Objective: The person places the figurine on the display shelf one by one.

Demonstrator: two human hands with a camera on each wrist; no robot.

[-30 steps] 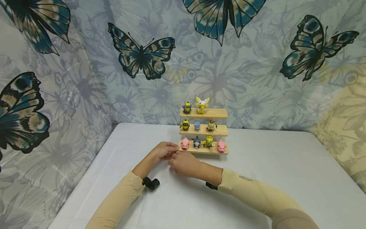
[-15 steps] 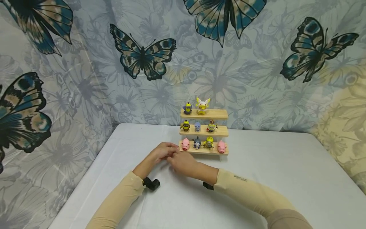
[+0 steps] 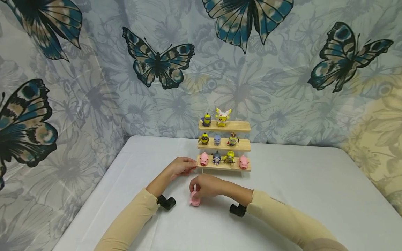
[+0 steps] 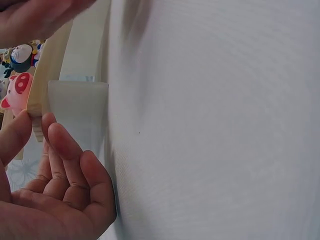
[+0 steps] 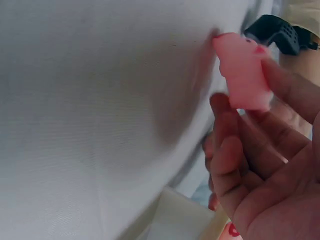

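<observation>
My right hand (image 3: pixel 205 185) pinches a small pink toy pig (image 3: pixel 195 199) just above the white table, in front of the shelf stand. In the right wrist view the pig (image 5: pixel 245 72) sits between thumb and fingertips. My left hand (image 3: pixel 180 167) is at the left end of the three-tier wooden display shelf (image 3: pixel 220 168). Its thumb and index finger pinch the corner of the bottom board (image 4: pixel 44 85) in the left wrist view, while the other fingers curl loosely below. Another pink pig (image 3: pixel 204 159) stands on that board beside this hand.
On the bottom tier are also a grey figure (image 3: pixel 216 158), a yellow figure (image 3: pixel 229 157) and a pink pig (image 3: pixel 243 162). Several small figures stand on the middle board (image 3: pixel 245 145) and top board (image 3: pixel 242 126). A butterfly-print cloth (image 3: pixel 245 87) hangs behind the white table (image 3: pixel 298 195).
My right hand has drawn away from my left hand, back toward me, and the pink pig in it now shows. The left hand stays at the shelf's left end.
</observation>
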